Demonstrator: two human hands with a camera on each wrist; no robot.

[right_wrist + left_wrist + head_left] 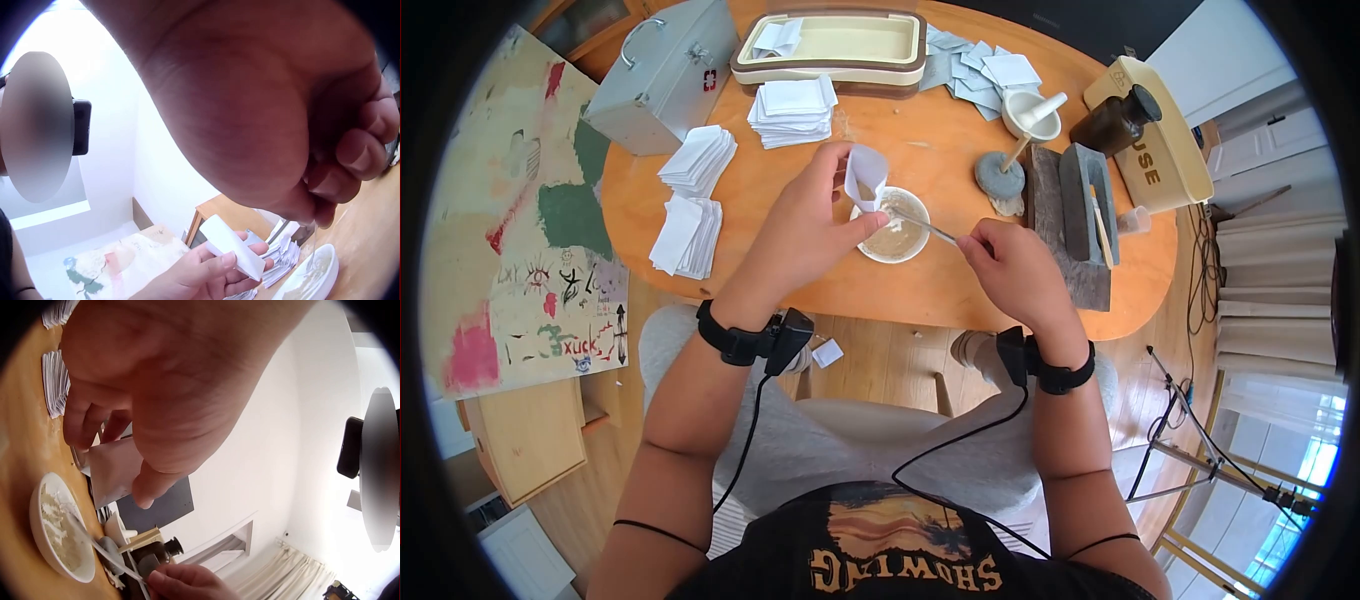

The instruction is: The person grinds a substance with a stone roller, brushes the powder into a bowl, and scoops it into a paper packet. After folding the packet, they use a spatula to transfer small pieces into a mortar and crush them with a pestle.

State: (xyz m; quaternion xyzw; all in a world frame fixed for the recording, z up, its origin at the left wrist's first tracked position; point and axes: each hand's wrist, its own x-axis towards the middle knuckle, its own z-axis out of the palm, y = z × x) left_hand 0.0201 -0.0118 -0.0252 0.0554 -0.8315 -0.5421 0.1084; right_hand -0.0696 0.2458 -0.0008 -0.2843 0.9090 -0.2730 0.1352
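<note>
My left hand (812, 212) holds a small white paper packet (865, 170) between thumb and fingers, its mouth spread apart. The packet is at the far left side of a white bowl (897, 260), overlapping its rim in the head view. Inside the bowl lies a pale beige powder (888, 241) with whiter streaks. My right hand (1015, 268) pinches the handle of a thin metal spoon (937, 233), whose tip reaches down to the powder. In the left wrist view, the spoon (109, 553) slants out over the bowl's rim.
Stacks of folded white packets (790, 110) stand left and behind. Further back are a cream tray (840, 72), blue-grey packets (975, 75) and a metal case (662, 75). To the right sit a mortar (1022, 120), grey stone (1000, 178), stone trough (1082, 225), dark jar (1112, 122) and cream box (1175, 135).
</note>
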